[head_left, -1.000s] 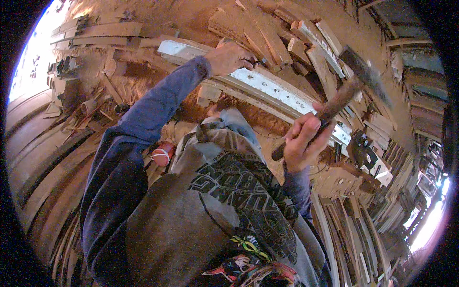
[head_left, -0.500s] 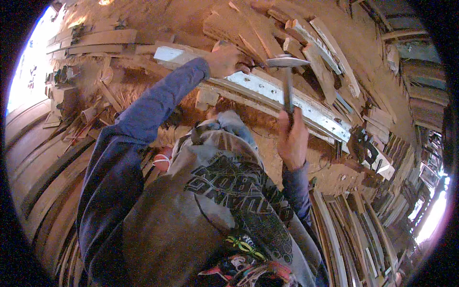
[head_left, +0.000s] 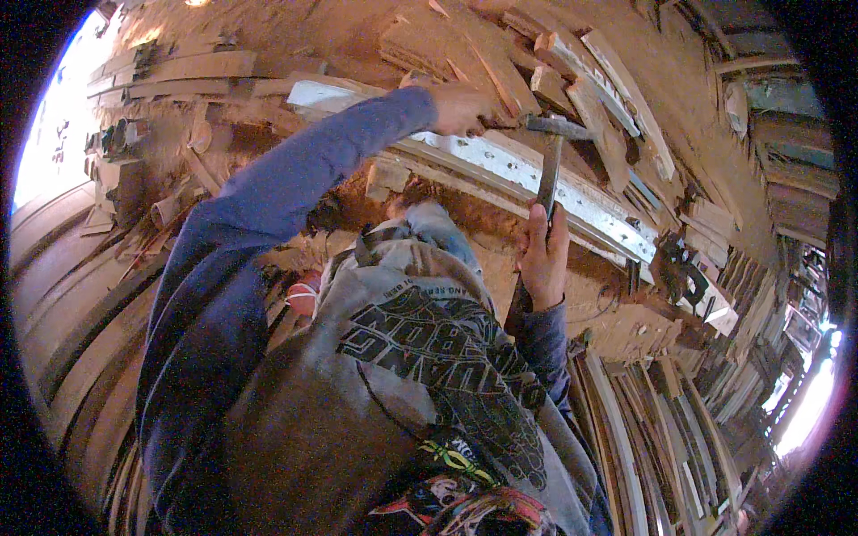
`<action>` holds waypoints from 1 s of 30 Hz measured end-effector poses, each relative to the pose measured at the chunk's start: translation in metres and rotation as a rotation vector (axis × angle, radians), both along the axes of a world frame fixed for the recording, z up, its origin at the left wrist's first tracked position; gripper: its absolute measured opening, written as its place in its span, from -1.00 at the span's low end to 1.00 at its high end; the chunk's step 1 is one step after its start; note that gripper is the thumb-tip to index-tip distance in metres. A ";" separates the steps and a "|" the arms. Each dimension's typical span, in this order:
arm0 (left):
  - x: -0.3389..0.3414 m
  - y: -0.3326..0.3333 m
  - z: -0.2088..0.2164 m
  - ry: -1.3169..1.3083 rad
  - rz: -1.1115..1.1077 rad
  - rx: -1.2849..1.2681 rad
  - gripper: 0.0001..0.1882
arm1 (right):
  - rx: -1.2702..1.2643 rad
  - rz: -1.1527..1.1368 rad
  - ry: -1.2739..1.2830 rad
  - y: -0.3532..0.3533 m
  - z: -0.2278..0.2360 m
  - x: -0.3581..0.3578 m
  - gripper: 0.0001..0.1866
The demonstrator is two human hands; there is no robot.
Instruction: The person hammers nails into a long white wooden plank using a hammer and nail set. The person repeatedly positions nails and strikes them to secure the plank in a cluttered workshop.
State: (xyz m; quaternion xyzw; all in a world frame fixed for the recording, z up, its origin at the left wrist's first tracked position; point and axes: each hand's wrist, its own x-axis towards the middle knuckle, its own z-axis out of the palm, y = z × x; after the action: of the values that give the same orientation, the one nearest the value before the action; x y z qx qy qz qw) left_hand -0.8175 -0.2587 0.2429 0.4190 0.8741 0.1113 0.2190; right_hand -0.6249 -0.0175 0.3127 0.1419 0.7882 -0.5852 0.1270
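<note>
In my right hand [head_left: 543,255] is a hammer [head_left: 550,174], its handle rising from closed fingers and its head over the far edge of a long, white-faced beam [head_left: 509,163]. Along the white face runs a row of small dark marks. My left hand [head_left: 460,109] reaches across the beam, its fingers pinched together just left of the hammer head. A thin end seems to stick out from these fingers, too small to name. The hammer head and the left hand look close together; whether they touch I cannot tell.
Loose planks and offcuts [head_left: 603,134] lie beyond the beam on sawdust-covered ground. A dark clamp-like metal piece [head_left: 693,286] sits by the beam's right end. Long boards [head_left: 661,438] are stacked at the lower right, and curved-looking timbers [head_left: 80,330] fill the left side.
My left hand has slid to the right along the beam, toward the hammer. The hammer has shifted slightly right, and its head has turned and tilted.
</note>
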 end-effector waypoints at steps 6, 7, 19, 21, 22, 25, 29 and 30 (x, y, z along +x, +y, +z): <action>-0.009 0.015 -0.002 -0.113 0.080 0.125 -0.80 | -0.242 -0.151 -0.128 0.000 -0.007 0.010 -0.63; -0.010 0.014 -0.002 -0.074 0.069 0.071 -0.80 | -0.254 -0.191 -0.142 0.001 -0.006 0.009 -0.63; 0.021 -0.080 0.053 -0.118 0.602 0.543 -0.72 | -0.273 -0.223 -0.138 0.006 0.005 -0.001 -0.64; 0.031 -0.095 0.051 -0.139 0.664 0.497 -0.75 | -0.245 -0.187 -0.126 0.001 0.003 -0.002 -0.65; 0.035 -0.099 0.050 -0.173 0.711 0.464 -0.74 | -0.228 -0.169 -0.122 -0.001 0.002 -0.003 -0.65; 0.046 -0.102 0.047 -0.057 0.698 0.436 -0.74 | -0.209 -0.133 -0.178 -0.004 0.000 -0.005 -0.69; 0.054 -0.099 0.044 -0.037 0.751 0.418 -0.77 | -0.272 -0.087 -0.180 -0.009 0.003 -0.006 -0.66; 0.055 -0.099 0.043 -0.077 0.758 0.445 -0.77 | -0.283 -0.082 -0.167 -0.011 0.005 -0.005 -0.66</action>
State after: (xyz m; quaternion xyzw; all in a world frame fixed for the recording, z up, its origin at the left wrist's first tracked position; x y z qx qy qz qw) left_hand -0.7626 -0.3574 0.2858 0.1011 0.9120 0.3849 0.0997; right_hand -0.6304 -0.0284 0.3176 0.2028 0.6782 -0.6812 0.1866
